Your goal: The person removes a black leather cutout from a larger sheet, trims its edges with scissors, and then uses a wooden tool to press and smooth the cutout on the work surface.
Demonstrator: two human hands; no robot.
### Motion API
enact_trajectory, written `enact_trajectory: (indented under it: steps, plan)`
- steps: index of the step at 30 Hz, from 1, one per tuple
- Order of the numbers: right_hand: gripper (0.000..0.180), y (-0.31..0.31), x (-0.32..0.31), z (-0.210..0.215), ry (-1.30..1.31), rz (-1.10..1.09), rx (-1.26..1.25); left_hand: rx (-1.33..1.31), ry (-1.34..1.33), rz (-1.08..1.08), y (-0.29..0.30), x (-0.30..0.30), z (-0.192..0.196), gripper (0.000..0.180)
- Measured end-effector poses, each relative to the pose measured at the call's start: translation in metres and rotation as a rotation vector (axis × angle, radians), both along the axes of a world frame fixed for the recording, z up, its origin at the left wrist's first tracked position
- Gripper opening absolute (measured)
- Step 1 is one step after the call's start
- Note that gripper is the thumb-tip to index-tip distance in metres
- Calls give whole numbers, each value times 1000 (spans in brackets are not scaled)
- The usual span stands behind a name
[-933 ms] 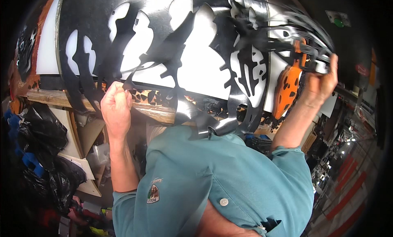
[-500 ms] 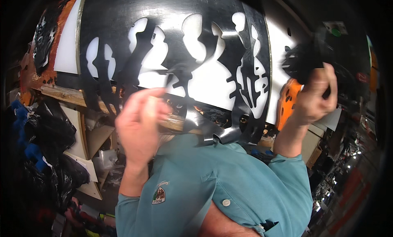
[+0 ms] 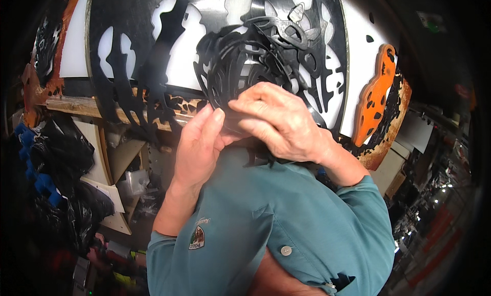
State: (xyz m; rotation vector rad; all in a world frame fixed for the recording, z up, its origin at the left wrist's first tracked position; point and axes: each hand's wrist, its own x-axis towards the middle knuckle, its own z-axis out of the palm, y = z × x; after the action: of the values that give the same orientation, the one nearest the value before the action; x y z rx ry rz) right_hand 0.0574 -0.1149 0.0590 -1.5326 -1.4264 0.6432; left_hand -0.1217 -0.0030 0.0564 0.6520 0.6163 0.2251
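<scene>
A thick bundle of thin black cut-out pieces (image 3: pixel 238 61), curved and full of openings, is raised in front of me over the work surface. My left hand (image 3: pixel 200 142) pinches its near edge between thumb and fingers. From the right, my right hand (image 3: pixel 286 123) is closed round the bundle's lower part, its fingers bent toward my left hand. Beneath and beyond lies a black sheet (image 3: pixel 146 50) with leaf-like and wavy holes, its near end hanging in strips over the table edge. White board shows through the holes. The fingertips behind the bundle are hidden.
An orange slab with dark holes (image 3: pixel 377 99) leans at the right on the white board (image 3: pixel 360 35). A wooden rail (image 3: pixel 76 104) runs along the table's near edge. Black plastic bags (image 3: pixel 66 153) and open shelving (image 3: pixel 120 158) stand at the left below.
My right hand has swung the black bundle in from the far right to the middle. My left hand has moved slightly right and now grips the bundle too.
</scene>
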Motion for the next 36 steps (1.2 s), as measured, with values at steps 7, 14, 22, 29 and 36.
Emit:
enact_trajectory:
  steps: [7,14,22,29,36]
  plan:
    - [18,-3,15,13,317,-351,-53,64,36,-96,0,2,1,46]
    - [55,0,-7,10,-336,-29,51,81,23,-65,-3,-4,-9,40]
    - [61,-4,-26,7,-464,-64,-35,-69,18,5,-1,-12,-8,34]
    - [21,-16,23,-12,-70,-220,106,679,466,-216,40,-7,48,17]
    - [19,-2,63,-63,-63,-607,2,923,529,73,112,4,104,15]
